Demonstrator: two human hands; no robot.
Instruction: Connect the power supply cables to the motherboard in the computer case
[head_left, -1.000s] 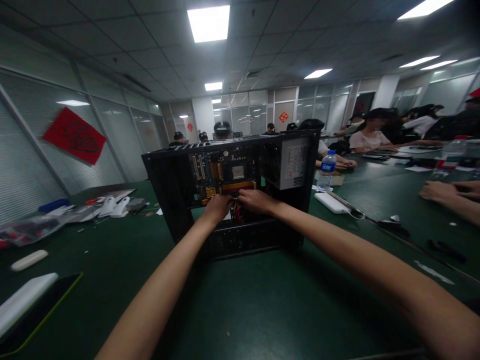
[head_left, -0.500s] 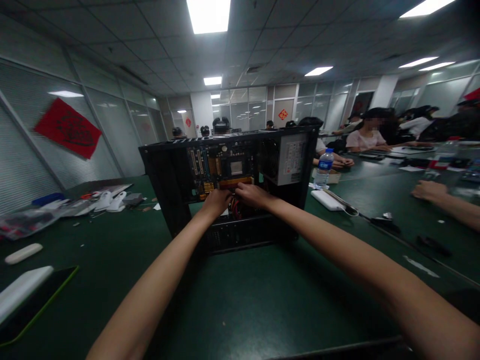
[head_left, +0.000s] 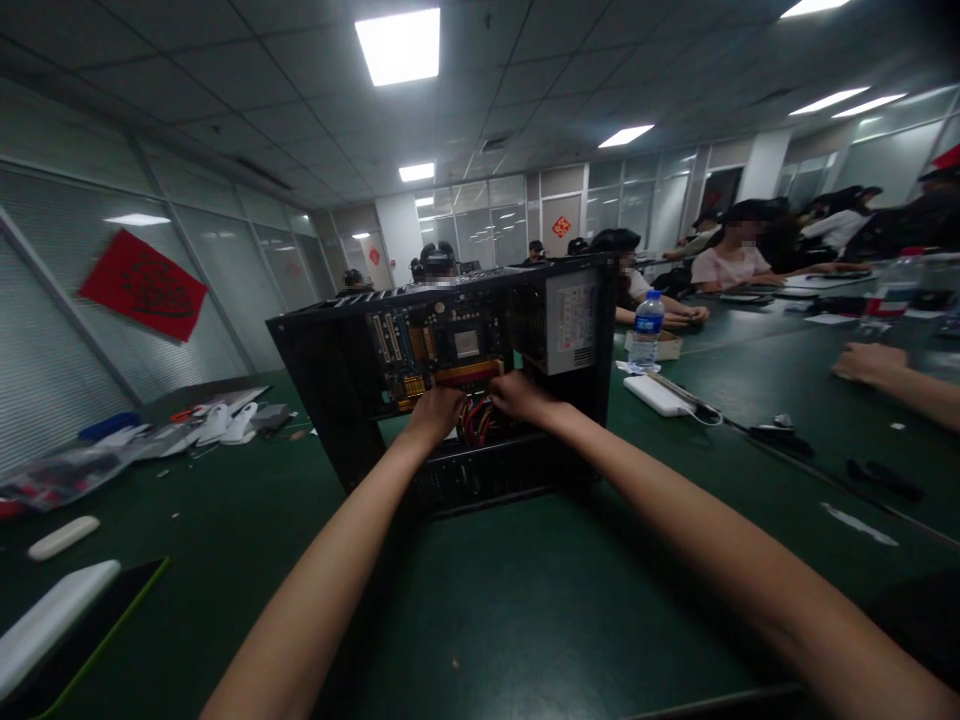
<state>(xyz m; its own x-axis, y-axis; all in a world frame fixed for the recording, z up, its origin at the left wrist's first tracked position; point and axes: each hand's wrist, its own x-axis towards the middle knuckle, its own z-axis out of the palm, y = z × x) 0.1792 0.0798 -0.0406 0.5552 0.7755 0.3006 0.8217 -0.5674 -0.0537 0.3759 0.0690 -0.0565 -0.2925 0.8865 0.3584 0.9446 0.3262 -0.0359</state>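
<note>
An open black computer case [head_left: 322, 370] stands on the green table, its inside facing me. Within it are a motherboard [head_left: 420, 340] and a grey power supply [head_left: 574, 320] at the upper right. Both hands reach into the case at the lower edge of the motherboard. My left hand [head_left: 439, 414] is closed at the left end of the red-orange memory slots [head_left: 471, 374], its fingertips partly hidden. My right hand [head_left: 523, 397] is closed by their right end. Whatever the fingers pinch is too small to make out. Red and dark cables [head_left: 478, 420] hang between the hands.
A water bottle [head_left: 647, 332] and a white power bank [head_left: 658, 396] stand right of the case. Tools and plastic bags [head_left: 67, 460] lie at left, nearer a white box [head_left: 56, 605] on a green-edged dark pad. Another person's hand [head_left: 870, 362] rests at right.
My right hand has shifted right, away from my left hand, showing more of the memory slots and cables. The whole view has tilted slightly.
</note>
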